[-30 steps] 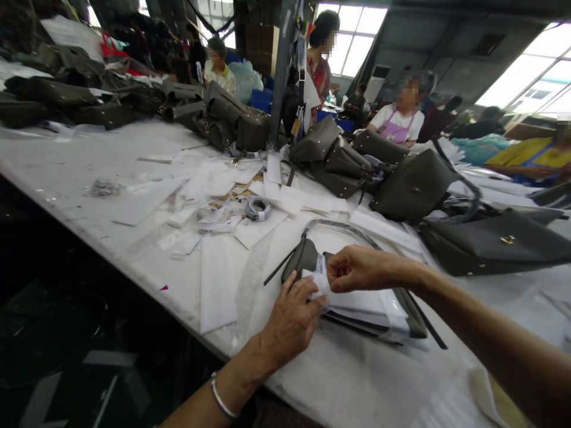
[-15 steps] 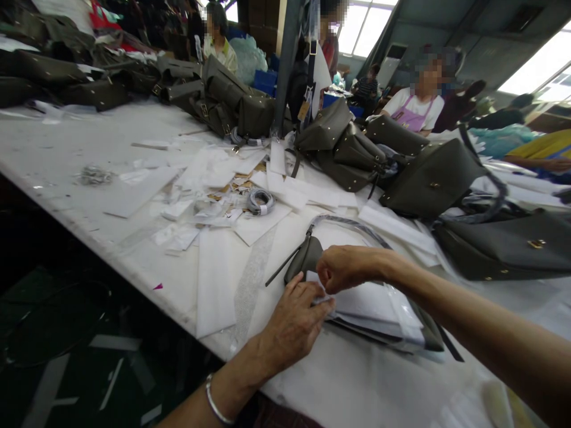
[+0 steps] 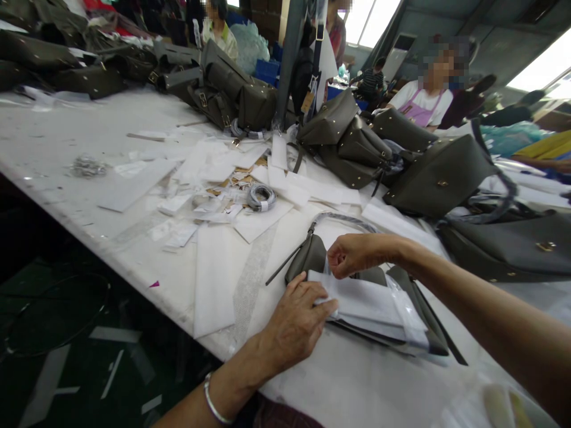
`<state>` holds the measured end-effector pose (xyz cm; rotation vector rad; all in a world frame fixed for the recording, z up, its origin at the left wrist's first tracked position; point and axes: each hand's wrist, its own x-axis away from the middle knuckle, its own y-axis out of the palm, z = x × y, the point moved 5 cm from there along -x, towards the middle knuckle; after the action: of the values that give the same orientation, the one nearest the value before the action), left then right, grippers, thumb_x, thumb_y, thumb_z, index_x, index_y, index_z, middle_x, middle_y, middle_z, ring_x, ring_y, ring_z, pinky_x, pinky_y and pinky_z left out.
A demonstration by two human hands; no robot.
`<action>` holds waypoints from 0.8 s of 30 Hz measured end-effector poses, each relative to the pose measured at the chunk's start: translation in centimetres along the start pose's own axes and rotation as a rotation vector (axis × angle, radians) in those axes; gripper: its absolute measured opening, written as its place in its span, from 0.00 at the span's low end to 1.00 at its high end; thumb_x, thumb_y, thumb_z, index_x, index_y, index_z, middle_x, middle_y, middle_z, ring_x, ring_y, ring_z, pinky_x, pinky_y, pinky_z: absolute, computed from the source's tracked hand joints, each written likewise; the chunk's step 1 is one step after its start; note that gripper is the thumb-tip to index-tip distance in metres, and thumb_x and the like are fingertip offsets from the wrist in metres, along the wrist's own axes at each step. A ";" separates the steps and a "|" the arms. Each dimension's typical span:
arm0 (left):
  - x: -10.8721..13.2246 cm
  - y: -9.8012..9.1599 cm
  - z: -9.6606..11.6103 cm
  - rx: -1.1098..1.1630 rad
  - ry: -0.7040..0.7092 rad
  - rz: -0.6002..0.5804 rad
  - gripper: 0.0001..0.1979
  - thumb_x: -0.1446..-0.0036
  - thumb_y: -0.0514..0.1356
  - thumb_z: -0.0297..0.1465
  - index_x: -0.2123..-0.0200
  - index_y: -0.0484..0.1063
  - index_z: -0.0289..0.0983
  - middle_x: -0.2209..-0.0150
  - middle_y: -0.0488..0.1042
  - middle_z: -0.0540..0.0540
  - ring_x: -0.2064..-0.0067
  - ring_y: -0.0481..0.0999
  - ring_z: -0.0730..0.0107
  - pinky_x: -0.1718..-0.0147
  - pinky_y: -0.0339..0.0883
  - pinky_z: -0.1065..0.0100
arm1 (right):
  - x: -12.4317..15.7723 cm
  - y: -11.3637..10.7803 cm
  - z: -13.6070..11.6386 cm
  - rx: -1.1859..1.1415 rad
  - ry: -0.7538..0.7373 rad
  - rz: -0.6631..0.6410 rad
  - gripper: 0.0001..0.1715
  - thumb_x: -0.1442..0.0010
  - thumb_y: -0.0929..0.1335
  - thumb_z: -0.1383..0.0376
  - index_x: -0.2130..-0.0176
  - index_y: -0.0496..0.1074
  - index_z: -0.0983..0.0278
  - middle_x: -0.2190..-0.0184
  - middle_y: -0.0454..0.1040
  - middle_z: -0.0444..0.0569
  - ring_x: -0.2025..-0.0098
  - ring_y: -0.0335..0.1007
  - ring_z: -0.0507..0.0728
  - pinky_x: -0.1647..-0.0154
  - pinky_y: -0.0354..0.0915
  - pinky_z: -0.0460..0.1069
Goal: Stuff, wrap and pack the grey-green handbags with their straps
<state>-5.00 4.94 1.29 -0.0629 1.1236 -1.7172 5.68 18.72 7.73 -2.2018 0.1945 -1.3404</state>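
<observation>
A dark olive leather handbag [image 3: 307, 261] lies in front of me on the table, its handle [image 3: 345, 220] wrapped in clear plastic. Folded white foam sheet [image 3: 370, 300] covers its near side, with clear tape [image 3: 409, 321] across the right end. My left hand [image 3: 298, 312] grips the left end of the foam, fingers bent over its edge. Just above it, my right hand [image 3: 352, 254] is closed in a pinch on what looks like a translucent strip of clear tape running down to the foam. The fingertips of the right hand are partly hidden.
More olive handbags [image 3: 439, 178] are heaped at the right and back. Loose foam sheets [image 3: 214, 279], a coiled grey strap [image 3: 261, 197] and paper scraps lie left of my work. A metal post [image 3: 289, 65] rises behind. A co-worker in a purple apron [image 3: 417, 107] is across the table.
My right hand has lifted slightly up and right, away from my left hand. The foam's upper edge now lies lower, showing more of the bag behind it. My left hand stays put.
</observation>
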 end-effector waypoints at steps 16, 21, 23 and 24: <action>0.0 0.1 -0.1 0.040 0.005 0.005 0.23 0.44 0.54 0.21 0.45 0.65 0.41 0.50 0.70 0.45 0.44 0.66 0.63 0.36 0.49 0.49 | -2.2 1.5 -4.1 0.478 0.048 -0.005 0.16 0.56 0.72 0.62 0.65 0.80 0.65 0.73 0.77 0.48 0.73 0.71 0.55 0.75 0.60 0.46; 0.1 0.1 -0.2 0.048 -0.004 0.022 0.24 0.45 0.55 0.21 0.45 0.66 0.40 0.48 0.68 0.42 0.44 0.65 0.61 0.37 0.52 0.47 | -3.0 2.0 -4.9 0.597 0.063 0.023 0.14 0.56 0.74 0.66 0.65 0.80 0.68 0.70 0.79 0.54 0.68 0.76 0.61 0.73 0.65 0.47; 0.1 0.0 -0.2 0.049 0.005 0.050 0.23 0.45 0.55 0.21 0.45 0.66 0.40 0.48 0.67 0.41 0.43 0.65 0.60 0.38 0.53 0.47 | -2.7 2.0 -5.5 0.613 0.067 0.026 0.11 0.53 0.73 0.69 0.65 0.80 0.69 0.68 0.80 0.56 0.64 0.77 0.62 0.70 0.67 0.48; 0.0 -0.1 -0.2 0.051 0.012 0.062 0.23 0.44 0.54 0.21 0.45 0.66 0.40 0.48 0.67 0.41 0.43 0.64 0.60 0.38 0.54 0.47 | -2.5 2.1 -5.9 0.624 0.066 0.035 0.10 0.50 0.72 0.69 0.65 0.80 0.69 0.67 0.80 0.57 0.63 0.78 0.62 0.67 0.68 0.49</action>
<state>-5.15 5.00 1.22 0.0139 1.0794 -1.6919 -0.25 15.76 6.75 -1.6248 -0.1469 -1.2436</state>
